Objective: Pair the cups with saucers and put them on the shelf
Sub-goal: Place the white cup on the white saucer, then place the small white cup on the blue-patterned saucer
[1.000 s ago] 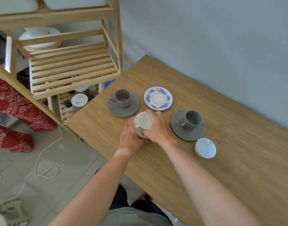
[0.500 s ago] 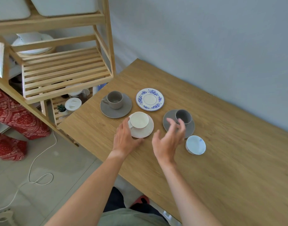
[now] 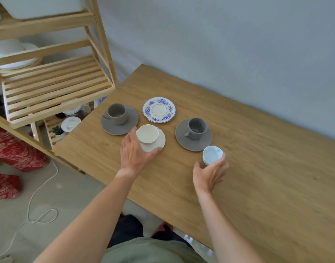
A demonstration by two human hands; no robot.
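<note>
Wooden table (image 3: 257,168), left hand (image 3: 133,150) on cream saucer (image 3: 159,142), right hand (image 3: 209,173) at white cup (image 3: 212,153)

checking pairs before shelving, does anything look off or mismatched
One pair is unfinished: the blue floral saucer sits bare, while the small blue-and-white cup stands on the table by the right hand. Nothing is spilled or broken.

My wood table (image 3: 257,186) sits against a plain grey wall (image 3: 238,44). Left of the table: slatted wood rack (image 3: 54,86), pale floor (image 3: 68,196), white cable (image 3: 30,215), red cloth (image 3: 15,149).
</note>
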